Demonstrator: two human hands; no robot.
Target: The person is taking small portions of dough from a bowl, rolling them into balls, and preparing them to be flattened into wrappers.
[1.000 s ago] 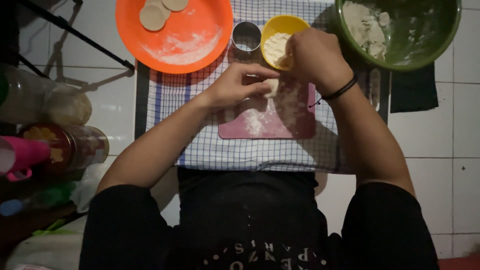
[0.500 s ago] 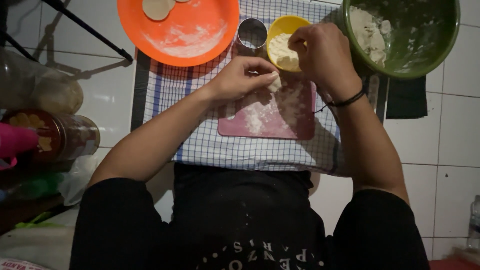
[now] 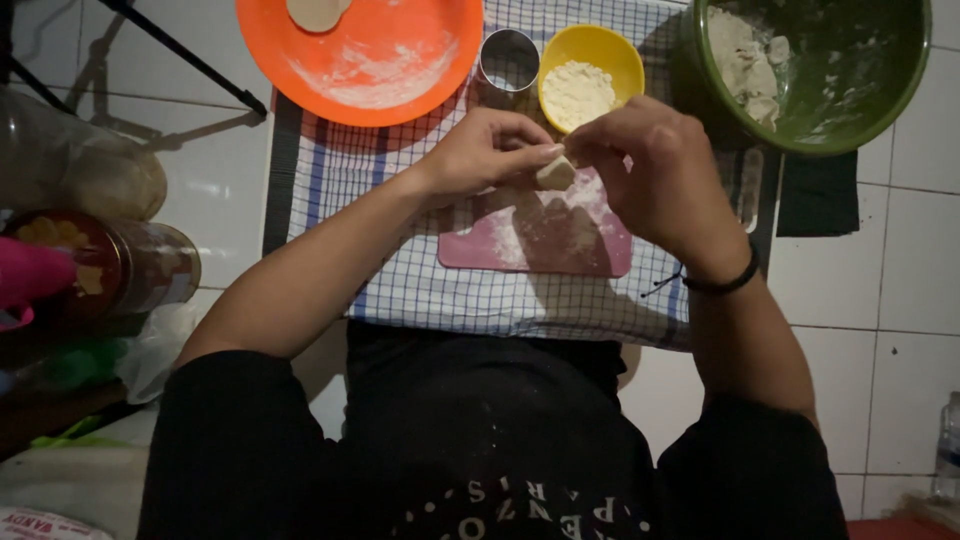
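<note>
Above the pink board [image 3: 540, 235], left hand [image 3: 485, 150] and right hand [image 3: 655, 170] pinch a small dough piece [image 3: 553, 173] between fingertips. Beyond the board, one dough disc [image 3: 315, 12] lies on the orange plate [image 3: 400, 70]; more dough [image 3: 745, 60] remains in the green bowl [image 3: 880, 110].

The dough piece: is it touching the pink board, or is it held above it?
Cannot tell. The head view shows both the left hand and right hand pinching the dough piece over the pink board, but looking straight down hides any gap.
</note>
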